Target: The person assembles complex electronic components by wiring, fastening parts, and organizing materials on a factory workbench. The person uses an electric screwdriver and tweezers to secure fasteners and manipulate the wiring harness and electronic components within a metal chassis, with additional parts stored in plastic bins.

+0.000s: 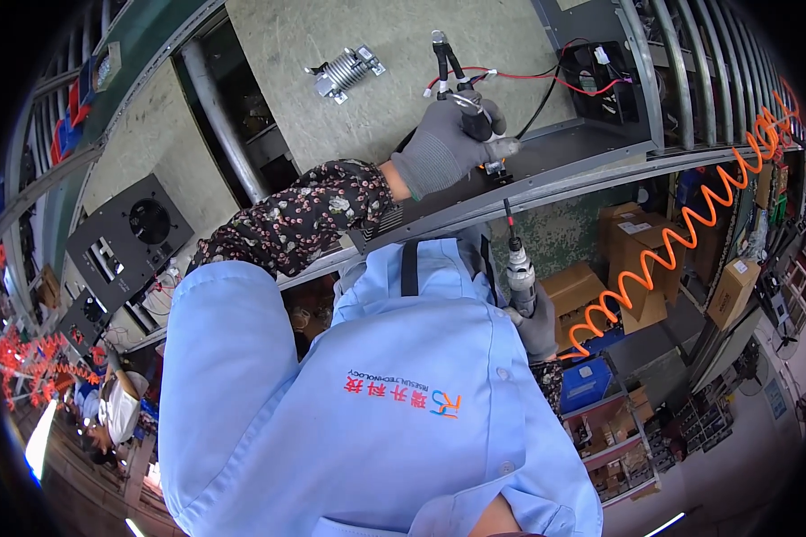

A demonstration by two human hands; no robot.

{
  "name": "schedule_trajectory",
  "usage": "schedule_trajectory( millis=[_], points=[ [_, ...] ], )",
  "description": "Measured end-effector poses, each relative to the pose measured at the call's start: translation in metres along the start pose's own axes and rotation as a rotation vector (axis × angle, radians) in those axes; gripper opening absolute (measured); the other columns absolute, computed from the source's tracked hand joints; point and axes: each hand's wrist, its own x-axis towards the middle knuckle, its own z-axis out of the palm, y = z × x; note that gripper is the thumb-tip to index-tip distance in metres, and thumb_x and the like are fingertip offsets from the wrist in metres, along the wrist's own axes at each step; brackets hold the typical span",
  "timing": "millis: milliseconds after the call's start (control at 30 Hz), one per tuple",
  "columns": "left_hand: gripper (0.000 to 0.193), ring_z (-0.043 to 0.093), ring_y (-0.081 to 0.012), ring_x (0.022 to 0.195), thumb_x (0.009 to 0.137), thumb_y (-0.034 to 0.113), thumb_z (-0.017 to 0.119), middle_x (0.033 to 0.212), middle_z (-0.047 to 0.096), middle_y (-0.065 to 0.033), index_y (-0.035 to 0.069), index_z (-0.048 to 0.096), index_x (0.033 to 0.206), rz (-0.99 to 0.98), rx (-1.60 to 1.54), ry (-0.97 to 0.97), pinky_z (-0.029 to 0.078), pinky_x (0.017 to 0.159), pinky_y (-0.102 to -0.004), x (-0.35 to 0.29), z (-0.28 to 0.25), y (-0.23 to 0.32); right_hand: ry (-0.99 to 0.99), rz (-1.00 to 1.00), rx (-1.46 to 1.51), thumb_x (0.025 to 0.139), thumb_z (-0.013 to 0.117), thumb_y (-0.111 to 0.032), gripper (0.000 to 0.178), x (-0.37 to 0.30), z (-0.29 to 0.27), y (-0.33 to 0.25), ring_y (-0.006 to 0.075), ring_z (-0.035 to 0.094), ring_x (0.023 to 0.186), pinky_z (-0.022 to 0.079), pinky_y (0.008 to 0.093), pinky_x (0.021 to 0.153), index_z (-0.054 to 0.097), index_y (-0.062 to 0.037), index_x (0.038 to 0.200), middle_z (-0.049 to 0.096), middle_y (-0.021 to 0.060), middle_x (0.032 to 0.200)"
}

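My left hand [443,148], in a grey glove, reaches over the edge of a dark grey metal chassis [582,157]. Its fingers are closed round a thick black cable [478,125]. Just beyond them, more black cable with a metal end lug [439,38] lies on the pale surface, beside thin red and black wires [533,75]. Lower right, my right hand [537,331], also gloved, grips an air screwdriver [520,276]. The bit points up toward the chassis edge, apart from it. Left of the cables lies a silver ribbed metal component [345,73].
A black fan [600,80] sits at the chassis's right end. An orange coiled air hose [658,255] runs from near my right hand to upper right. Cardboard boxes [631,255] and a blue bin [587,383] stand at right. Another dark panel with a fan opening [125,237] lies left.
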Motion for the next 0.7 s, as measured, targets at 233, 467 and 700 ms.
schedule_trajectory(
  millis=[233, 467, 700],
  points=[
    [0.021, 0.053, -0.0123, 0.069, 0.07, 0.015, 0.065, 0.072, 0.054, -0.0035, 0.002, 0.055, 0.082, 0.176, 0.554, 0.068, 0.045, 0.066, -0.0254, -0.027, -0.023, 0.031, 0.007, -0.082, 0.075, 0.059, 0.071, -0.015, 0.053, 0.01, 0.0, 0.006, 0.0119, 0.053, 0.076, 0.043, 0.025, 0.067, 0.048, 0.0005, 0.104, 0.056, 0.0057, 0.088],
    [0.018, 0.055, -0.031, 0.071, 0.074, 0.011, 0.051, 0.078, 0.056, -0.0161, 0.004, 0.054, 0.09, -0.049, 0.386, -0.105, 0.044, 0.063, -0.0377, -0.106, 0.054, -0.019, 0.079, -0.195, 0.101, 0.06, 0.071, -0.018, 0.045, 0.018, 0.01, 0.016, 0.0125, 0.054, 0.073, 0.043, 0.0264, 0.064, 0.051, 0.0003, 0.096, 0.058, 0.0078, 0.082],
    [0.028, 0.051, -0.0354, 0.081, 0.074, 0.014, 0.049, 0.087, 0.053, -0.0211, 0.002, 0.049, 0.099, 0.09, 0.812, 0.121, 0.041, 0.072, -0.0419, -0.052, 0.091, -0.128, 0.131, -0.178, 0.025, 0.06, 0.071, -0.019, 0.045, 0.018, 0.018, 0.018, 0.0147, 0.054, 0.072, 0.043, 0.0271, 0.065, 0.051, 0.0007, 0.095, 0.058, 0.0085, 0.081]
  ],
)
